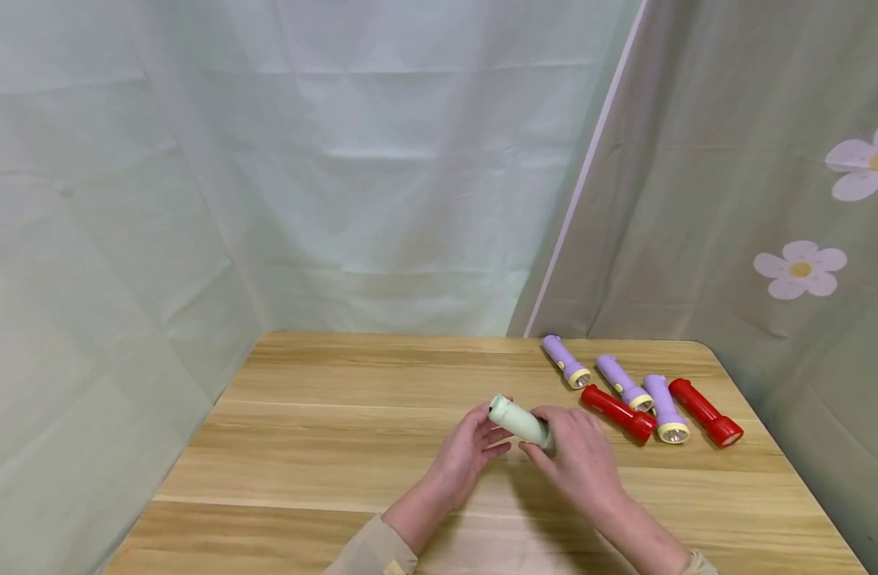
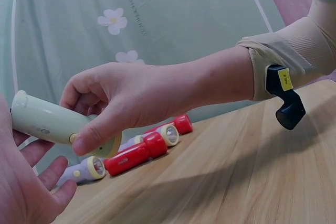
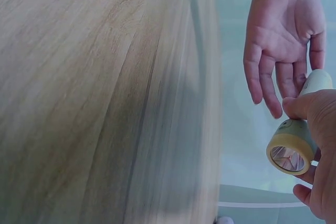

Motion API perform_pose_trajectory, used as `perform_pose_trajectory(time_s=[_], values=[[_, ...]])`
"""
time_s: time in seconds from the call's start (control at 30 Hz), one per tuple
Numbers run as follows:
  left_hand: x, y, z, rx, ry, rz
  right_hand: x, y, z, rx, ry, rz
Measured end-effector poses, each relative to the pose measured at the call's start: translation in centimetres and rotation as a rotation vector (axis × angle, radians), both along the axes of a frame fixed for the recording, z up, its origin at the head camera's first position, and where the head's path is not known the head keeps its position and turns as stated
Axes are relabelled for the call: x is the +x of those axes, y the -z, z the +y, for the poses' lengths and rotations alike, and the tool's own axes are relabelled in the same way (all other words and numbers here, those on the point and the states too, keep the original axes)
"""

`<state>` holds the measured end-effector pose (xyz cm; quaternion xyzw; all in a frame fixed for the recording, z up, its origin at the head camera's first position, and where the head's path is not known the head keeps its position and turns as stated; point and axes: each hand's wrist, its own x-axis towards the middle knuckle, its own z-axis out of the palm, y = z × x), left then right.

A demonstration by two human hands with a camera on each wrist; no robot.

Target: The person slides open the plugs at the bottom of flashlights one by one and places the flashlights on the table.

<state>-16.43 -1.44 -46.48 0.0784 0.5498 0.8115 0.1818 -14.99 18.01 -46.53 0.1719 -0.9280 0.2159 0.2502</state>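
Note:
My right hand [image 1: 581,457] grips a pale green flashlight [image 1: 519,422] near its lamp end and holds it tilted above the table. In the left wrist view, the right thumb [image 2: 93,139] lies by the yellow button on the barrel. A yellow ring surrounds the flashlight's lens [image 3: 287,157], which shows in the right wrist view. My left hand [image 1: 456,457] is beside the flashlight's tail end, palm turned toward it and fingers extended, without curling round it. The left fingers [image 3: 269,80] reach close to the barrel.
Back right on the wooden table [image 1: 302,447] lie three purple flashlights [image 1: 557,354] with yellow rims and two red ones, one [image 1: 614,410] among the purple and another [image 1: 701,409] at the right. Pale curtains [image 1: 381,176] surround the table; the right one has printed flowers.

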Motion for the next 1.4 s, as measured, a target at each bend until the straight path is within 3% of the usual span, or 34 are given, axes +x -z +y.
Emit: perform_pose_trajectory(time_s=[0.33, 0.43, 0.53, 0.7, 1.0, 1.4], values=[[0.1, 0.0, -0.1, 0.009, -0.001, -0.009, 0.0, 0.3, -0.1, 0.007, -0.005, 0.034], [0.1, -0.1, 0.1, 0.032, -0.05, -0.024, -0.1, 0.3, -0.1, 0.006, -0.004, 0.046], [0.2, -0.4, 0.4, 0.017, -0.145, -0.009, -0.1, 0.3, -0.2, 0.001, -0.004, 0.06], [0.4, -0.4, 0.9, -0.083, -0.282, 0.049, -0.2, 0.3, -0.4, -0.01, 0.005, 0.065], [0.7, 0.4, 1.6, -0.19, -0.319, 0.239, -0.4, 0.3, -1.0, -0.023, 0.031, 0.042], [0.4, 1.1, 2.6, -0.138, -0.449, 0.346, -0.4, 0.1, -1.6, -0.027, 0.03, 0.08]])
